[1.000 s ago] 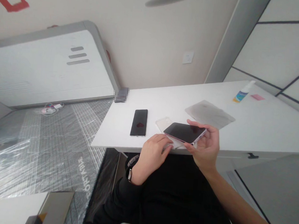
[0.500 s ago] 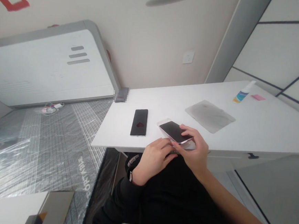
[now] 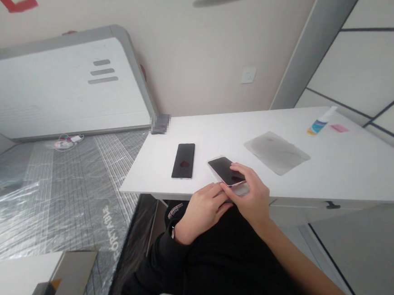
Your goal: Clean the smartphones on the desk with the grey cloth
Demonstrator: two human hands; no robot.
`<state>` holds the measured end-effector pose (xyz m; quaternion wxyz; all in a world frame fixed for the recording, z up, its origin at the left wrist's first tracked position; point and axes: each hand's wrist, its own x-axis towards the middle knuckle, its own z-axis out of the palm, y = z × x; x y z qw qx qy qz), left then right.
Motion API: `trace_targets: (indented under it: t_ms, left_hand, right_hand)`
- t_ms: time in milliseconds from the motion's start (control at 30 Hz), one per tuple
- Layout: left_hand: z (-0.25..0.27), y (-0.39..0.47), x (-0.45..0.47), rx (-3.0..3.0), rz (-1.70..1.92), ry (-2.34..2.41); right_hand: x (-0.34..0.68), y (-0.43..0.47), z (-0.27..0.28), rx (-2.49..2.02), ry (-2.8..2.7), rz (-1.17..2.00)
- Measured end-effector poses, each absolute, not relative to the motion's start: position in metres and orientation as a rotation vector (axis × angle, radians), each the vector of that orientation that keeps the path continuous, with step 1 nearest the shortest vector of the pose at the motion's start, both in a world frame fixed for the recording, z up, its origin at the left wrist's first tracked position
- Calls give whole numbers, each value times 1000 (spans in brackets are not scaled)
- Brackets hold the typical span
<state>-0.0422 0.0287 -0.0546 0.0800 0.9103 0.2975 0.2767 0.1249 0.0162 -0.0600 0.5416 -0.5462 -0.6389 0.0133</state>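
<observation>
A dark-screened smartphone (image 3: 223, 168) with a pinkish edge lies tilted in a clear phone case (image 3: 242, 190) at the table's front edge. My right hand (image 3: 254, 199) is closed on the phone's near right end, fingertips on the screen and thumb at its lower edge. Curled at the near edge of the case is my left hand (image 3: 206, 207), its fingertips meeting my right thumb; what lies under them is partly hidden. A second black smartphone (image 3: 183, 161) rests screen up on the table to the left.
The white table (image 3: 215, 133) bears a grey translucent sheet (image 3: 276, 153), a spray bottle (image 3: 319, 123) and a pink slip (image 3: 339, 128). A blurred dark item (image 3: 160, 123) sits at the back left corner. A drawer handle (image 3: 333, 205) projects below the front edge.
The phone in my right hand has shifted left and sits further into the clear case, covering more of it. My right hand moved left with it; my left hand barely moved.
</observation>
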Motion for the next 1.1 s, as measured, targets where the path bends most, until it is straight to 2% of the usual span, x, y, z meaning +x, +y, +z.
trace_targets:
  t_ms: [333,700,1100]
  left_hand:
    - [-57,29,-43,2719,795,918]
    - [-62,28,-47,2717,924,911]
    - [-74,22,-52,2379,1094,1032]
  right_hand:
    - [124,20,-60,-1375,-1550,-12]
    - [125,15,-65,-1397,-1563,59]
    - [134,8,-84,-1525,-1767,57]
